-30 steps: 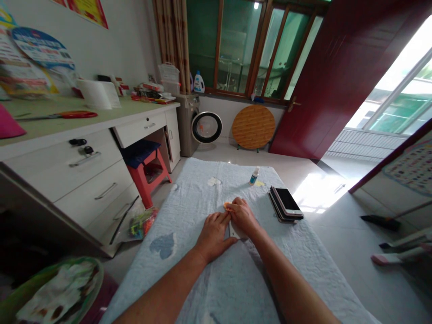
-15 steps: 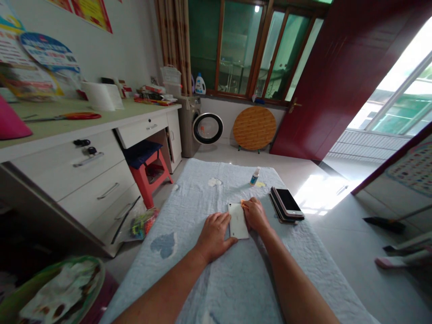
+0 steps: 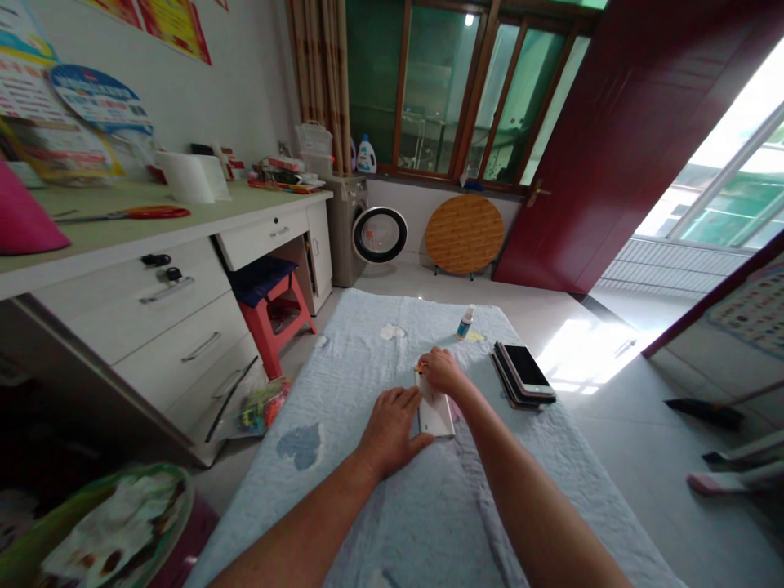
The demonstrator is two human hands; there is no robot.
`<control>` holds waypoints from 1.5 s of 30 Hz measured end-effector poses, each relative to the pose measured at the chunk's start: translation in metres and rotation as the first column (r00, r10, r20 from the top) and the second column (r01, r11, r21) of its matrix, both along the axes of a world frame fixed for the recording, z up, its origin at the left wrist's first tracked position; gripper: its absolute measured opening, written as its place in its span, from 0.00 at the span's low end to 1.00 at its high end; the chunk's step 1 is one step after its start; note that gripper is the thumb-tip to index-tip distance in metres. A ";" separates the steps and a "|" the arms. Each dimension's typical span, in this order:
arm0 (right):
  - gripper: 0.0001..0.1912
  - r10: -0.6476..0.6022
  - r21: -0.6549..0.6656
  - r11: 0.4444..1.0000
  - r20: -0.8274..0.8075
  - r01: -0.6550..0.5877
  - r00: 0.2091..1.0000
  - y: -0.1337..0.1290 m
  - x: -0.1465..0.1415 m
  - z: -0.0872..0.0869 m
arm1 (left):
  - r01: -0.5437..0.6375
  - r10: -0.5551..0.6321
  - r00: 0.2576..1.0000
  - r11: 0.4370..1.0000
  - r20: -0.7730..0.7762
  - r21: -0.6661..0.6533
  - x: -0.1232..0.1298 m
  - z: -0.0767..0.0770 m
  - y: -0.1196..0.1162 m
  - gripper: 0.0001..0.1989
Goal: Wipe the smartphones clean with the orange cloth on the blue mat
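Note:
A white phone (image 3: pixel 436 418) lies on a light blue quilted cover (image 3: pixel 343 343), its plain side up. My left hand (image 3: pixel 390 429) braces it, fingers along the left edge and thumb by the bottom corner. Over the phone's upper part, my right hand (image 3: pixel 442 371) pinches a small orange cloth (image 3: pixel 421 366) against the top end. That hand hides much of the phone's upper half. To the right sits a stack of phones (image 3: pixel 523 376), the top one with a black screen and white frame. A small spray bottle (image 3: pixel 465 322) stands upright beyond my right hand.
At the left stand a white desk (image 3: pixel 153 286) and a red stool (image 3: pixel 275 322). A bin (image 3: pixel 184 510) with crumpled tissue is at the lower left. Behind the covered surface are a washing machine (image 3: pixel 346 233) with its door ajar and a round wooden tabletop (image 3: pixel 465 234).
My right hand with the orange cloth has moved left, from the phone's upper right edge to across its top. My left hand stays at the phone's left edge.

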State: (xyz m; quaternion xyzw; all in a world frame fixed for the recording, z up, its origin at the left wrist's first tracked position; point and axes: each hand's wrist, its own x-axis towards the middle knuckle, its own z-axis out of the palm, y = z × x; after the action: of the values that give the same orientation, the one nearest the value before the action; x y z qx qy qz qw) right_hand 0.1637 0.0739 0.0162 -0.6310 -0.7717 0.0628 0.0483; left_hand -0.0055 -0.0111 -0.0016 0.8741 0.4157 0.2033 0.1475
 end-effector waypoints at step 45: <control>0.14 -0.209 -0.089 0.978 -0.371 0.189 0.905 -0.126 0.033 0.003 | -0.033 0.033 0.999 0.999 -0.018 0.005 0.003 -0.002 -0.001 0.32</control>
State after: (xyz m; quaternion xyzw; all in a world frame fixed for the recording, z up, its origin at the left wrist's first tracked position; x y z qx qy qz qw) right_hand 0.1964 -0.0525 0.0195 -0.6834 -0.6777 0.1977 0.1861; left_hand -0.0023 -0.0123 -0.0036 0.8694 0.4307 0.1987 0.1381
